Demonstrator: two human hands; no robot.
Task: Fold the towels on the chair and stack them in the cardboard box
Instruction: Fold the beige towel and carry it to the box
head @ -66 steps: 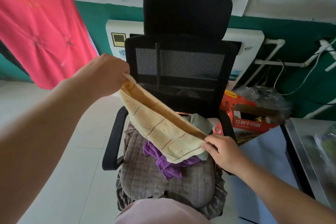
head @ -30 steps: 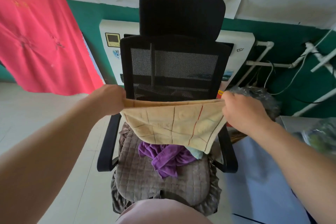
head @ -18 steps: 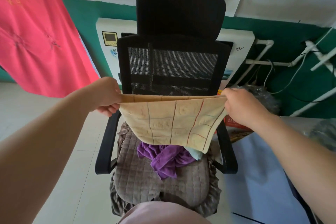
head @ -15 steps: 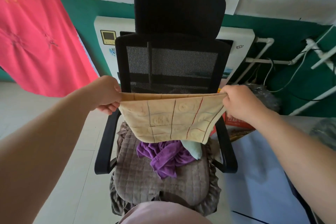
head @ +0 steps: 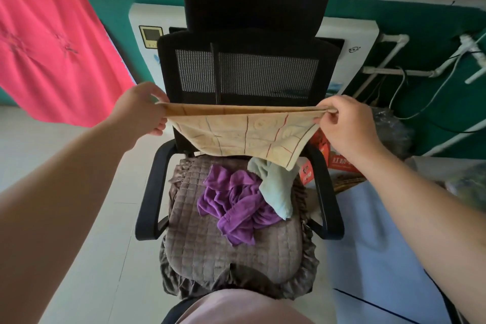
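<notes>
A beige towel (head: pixel 244 134) with thin red and blue lines hangs stretched in the air above the black office chair (head: pixel 252 68). My left hand (head: pixel 142 110) pinches its left end and my right hand (head: pixel 344 123) pinches its right end, level with each other. The towel is doubled over and its lower edge sags toward the right. On the quilted brown seat cushion (head: pixel 210 242) lie a crumpled purple towel (head: pixel 234 208) and a pale green towel (head: pixel 276 189), touching each other. The red cardboard box (head: pixel 331 155) shows partly behind the chair's right armrest.
A pink cloth (head: pixel 50 42) hangs at the left. A white appliance (head: pixel 147 31) stands against the green wall behind the chair, with white pipes and cables (head: pixel 394 60) to the right. A light blue surface (head: pixel 373 244) lies at the lower right. Pale floor tiles run along the left.
The towel went from slanting, with my right hand low, to level and taut between both hands. Since half a second ago it has lifted slightly, uncovering more of the green towel.
</notes>
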